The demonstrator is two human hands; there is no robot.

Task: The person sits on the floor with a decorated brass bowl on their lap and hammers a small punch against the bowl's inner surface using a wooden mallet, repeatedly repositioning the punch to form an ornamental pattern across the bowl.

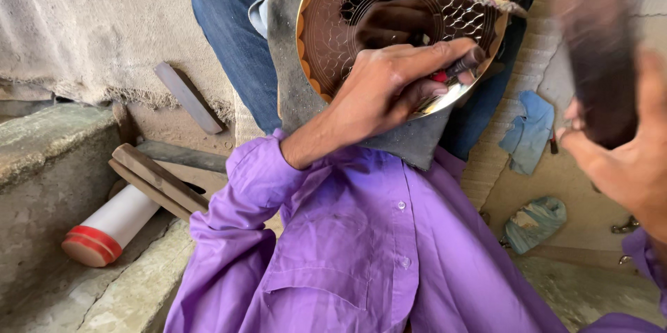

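Left hand (389,90) pinches a chisel (464,66) on the engraved metal plate (389,20) propped in the lap; right hand (625,159) grips a raised mallet (599,48)—strike squarely, chisel steady.

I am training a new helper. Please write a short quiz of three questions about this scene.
1. True or false: the left hand presses a thin tool against the engraved round plate.
2. What does the right hand hold? A) a dark, blurred mallet-like object B) a paintbrush C) nothing
3. Which colour is the cap of the white tube lying at lower left?

Key: 1 true; 2 A; 3 red.
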